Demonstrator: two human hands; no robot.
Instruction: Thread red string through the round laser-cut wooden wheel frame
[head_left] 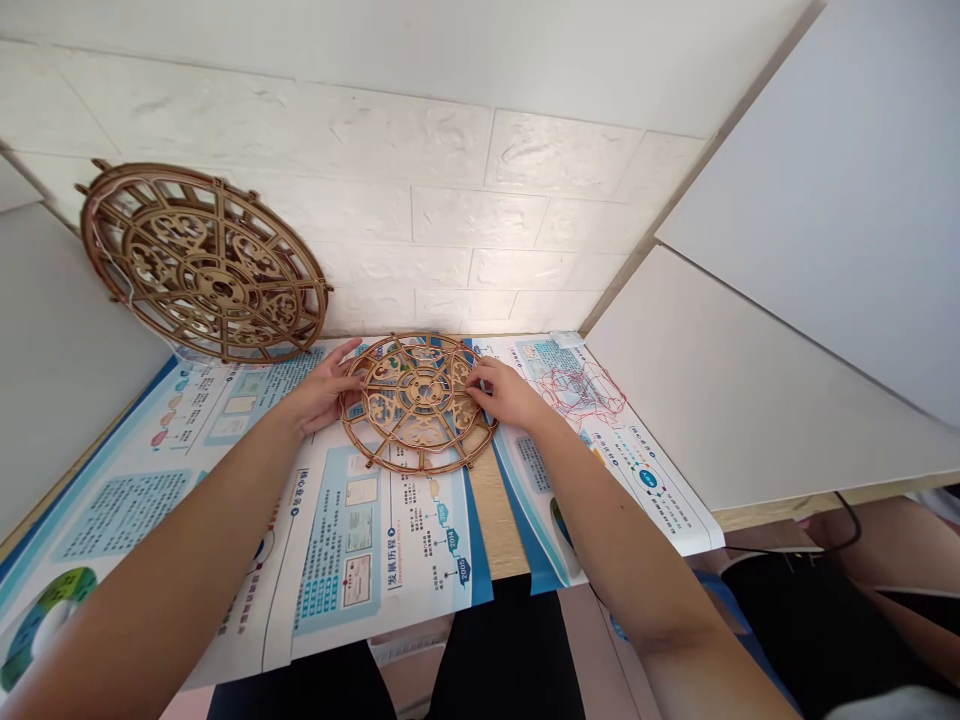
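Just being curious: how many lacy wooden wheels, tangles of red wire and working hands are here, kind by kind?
Wooden wheels: 2 (the leaning wheel, perhaps layered, and the flatter wheel)
Red wire tangles: 1 (the loose tangle)
Hands: 2 (left hand, right hand)
Total: 5

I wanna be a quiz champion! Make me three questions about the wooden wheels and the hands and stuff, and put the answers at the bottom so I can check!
1. True or false: the left hand and the right hand both touch the same wooden wheel.

2. What lies in a tangle on the printed sheets, to the right of both hands?
A) red strands
B) a pair of scissors
C) a shoelace

3. Fill in the missing word: the other wheel stands tilted up near the white, brick-patterned ____.

Key: 1 true; 2 A; 3 wall.
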